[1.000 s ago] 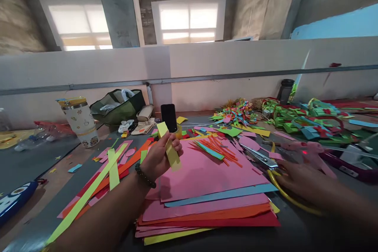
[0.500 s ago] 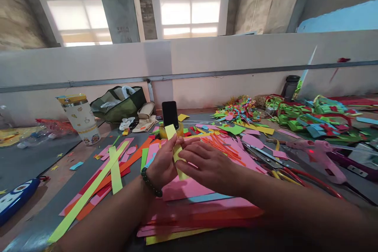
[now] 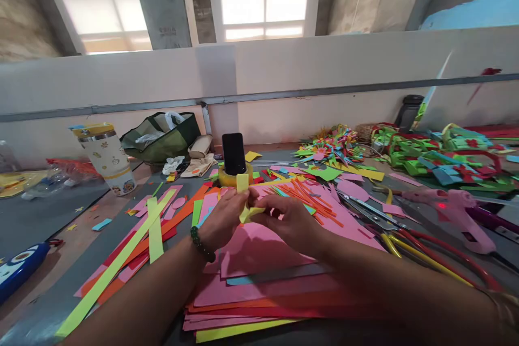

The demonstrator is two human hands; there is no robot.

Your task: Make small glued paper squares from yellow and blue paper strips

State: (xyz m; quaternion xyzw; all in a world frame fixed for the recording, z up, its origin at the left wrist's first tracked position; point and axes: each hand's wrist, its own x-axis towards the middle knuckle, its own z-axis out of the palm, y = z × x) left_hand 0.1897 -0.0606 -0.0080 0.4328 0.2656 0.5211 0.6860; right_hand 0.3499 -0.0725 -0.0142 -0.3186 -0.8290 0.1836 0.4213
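Note:
Both of my hands meet above a stack of coloured paper sheets (image 3: 259,286) with pink on top. My left hand (image 3: 222,217), with a dark bead bracelet at the wrist, pinches a short yellow paper strip (image 3: 245,197) that stands up between the fingers. My right hand (image 3: 290,219) grips the lower part of the same strip, which bends sideways there. Just behind the hands a black phone (image 3: 234,153) stands upright in a yellow tape roll (image 3: 231,177).
Long yellow-green and orange paper strips (image 3: 152,224) lie at the left. A patterned tumbler (image 3: 106,159) and a green bag (image 3: 162,138) stand at the back left. Scissors (image 3: 389,230) and a pink glue gun (image 3: 456,213) lie at the right, with folded paper pieces (image 3: 438,159) behind.
My right hand left the scissors at the right and came over to the strip in my left hand. The strip, straight before, is now bent between both hands.

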